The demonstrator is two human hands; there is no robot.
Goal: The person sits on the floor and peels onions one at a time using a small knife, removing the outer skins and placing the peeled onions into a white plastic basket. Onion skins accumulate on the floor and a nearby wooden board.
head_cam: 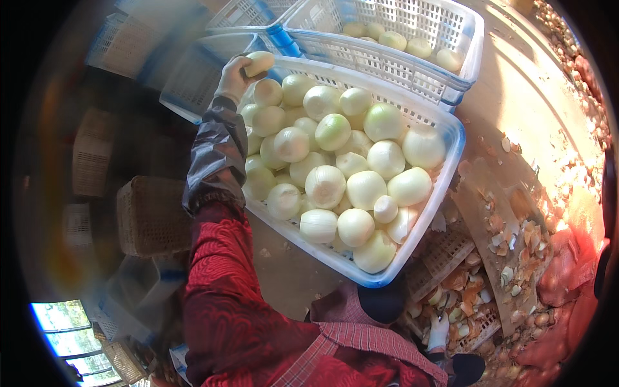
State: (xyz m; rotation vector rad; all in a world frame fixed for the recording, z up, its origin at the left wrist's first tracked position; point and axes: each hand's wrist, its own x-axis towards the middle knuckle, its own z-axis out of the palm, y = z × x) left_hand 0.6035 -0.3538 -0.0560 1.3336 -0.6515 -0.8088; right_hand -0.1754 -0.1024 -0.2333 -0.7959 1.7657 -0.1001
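My left hand (234, 79), in a pale glove, grips a peeled onion (259, 63) above the far left corner of a white plastic crate (420, 246) with a blue rim. Many peeled white onions (325, 186) fill this crate, and a much smaller one (385, 209) lies on top near the front. Low on the right, my right hand (438, 329), also gloved, is closed around a thin dark tool (443, 307), apparently a small knife. It is over a crate of onion skins (469, 295); the fingers are partly hidden.
Behind the full crate stands another white crate (387, 53) with several onions inside. A board (505, 251) strewn with peel and red mesh sacks (570, 271) lie to the right. More crates (152, 215) are on the dim left side.
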